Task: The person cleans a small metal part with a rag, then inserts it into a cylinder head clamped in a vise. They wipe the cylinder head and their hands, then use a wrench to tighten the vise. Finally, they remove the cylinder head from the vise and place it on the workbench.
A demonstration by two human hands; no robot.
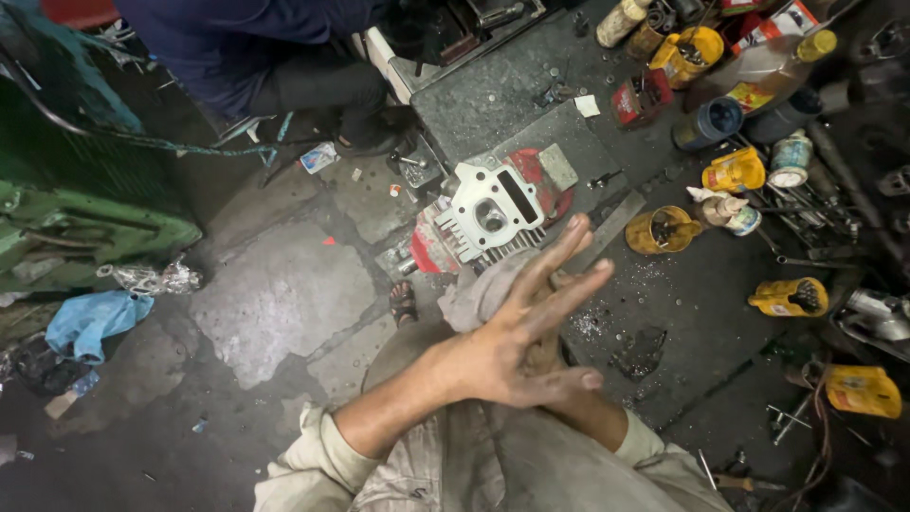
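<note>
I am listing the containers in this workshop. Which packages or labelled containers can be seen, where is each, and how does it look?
Yellow cut-open cans: several on the dark floor at right, holding tools.
Red and white carton: top right, a flat box lying tilted.
Small red box: top centre-right, beside the cans.
Dark blue round tin: upper right, open.
Small printed wrapper: upper left floor, white and blue.
No screens or signs show.

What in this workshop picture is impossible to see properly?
- Right hand: head view, mostly covered by the left hand crossed over it; its grip cannot be told.
- Grey rag: partly hidden behind both hands.
- Other person: cut off by the top edge.
- Yellow cut-open containers: contents too small and dark.
- Cylinder head: its lower edge is hidden.
</note>
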